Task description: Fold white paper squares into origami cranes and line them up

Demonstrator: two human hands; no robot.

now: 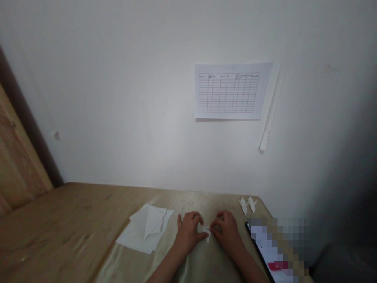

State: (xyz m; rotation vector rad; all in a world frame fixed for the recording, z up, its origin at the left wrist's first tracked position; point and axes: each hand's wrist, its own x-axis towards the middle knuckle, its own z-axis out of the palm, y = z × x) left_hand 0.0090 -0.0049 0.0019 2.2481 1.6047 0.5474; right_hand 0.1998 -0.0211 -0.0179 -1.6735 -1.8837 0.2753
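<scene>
A small piece of folded white paper point(207, 234) lies between my two hands on the table, its pointed end toward me. My left hand point(190, 230) grips its left side with thumb and fingers. From the right, my right hand point(225, 228) pinches its upper right edge between thumb and fingertips. To the left of my hands is a loose stack of white paper sheets point(135, 237), with a folded triangular sheet point(154, 220) on top. Two small folded paper figures point(243, 206) stand near the table's far right corner.
The table point(88, 212) has a glossy tan cover and meets a white wall point(118, 98). A dark-edged device with a bright screen point(265, 243), partly pixelated, is at the right edge. A printed table sheet point(229, 92) hangs on the wall. A wooden board point(20, 157) leans at left.
</scene>
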